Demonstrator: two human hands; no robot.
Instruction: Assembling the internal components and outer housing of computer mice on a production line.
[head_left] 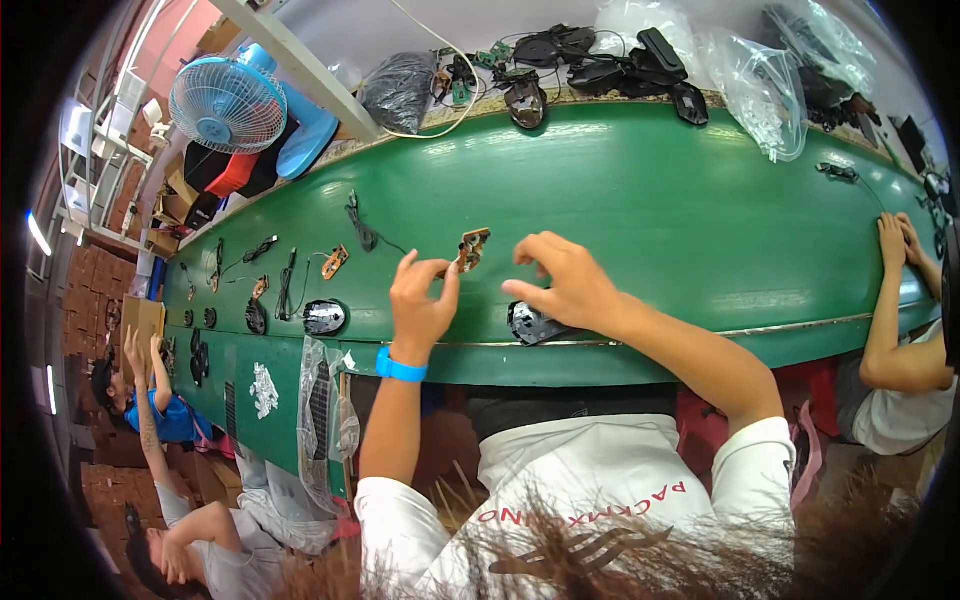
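My left hand, with a blue wristband, pinches the lower end of a small brown circuit board between thumb and finger, just above the green belt. My right hand hovers beside it with curled, parted fingers and nothing clearly in them. Its palm is over a black mouse base that lies at the belt's near edge, partly hidden by the hand.
Further left on the belt lie another circuit board, a black cable and a mouse. Black mouse shells, clear plastic bags and a blue fan line the far side. A co-worker's hands rest at the right.
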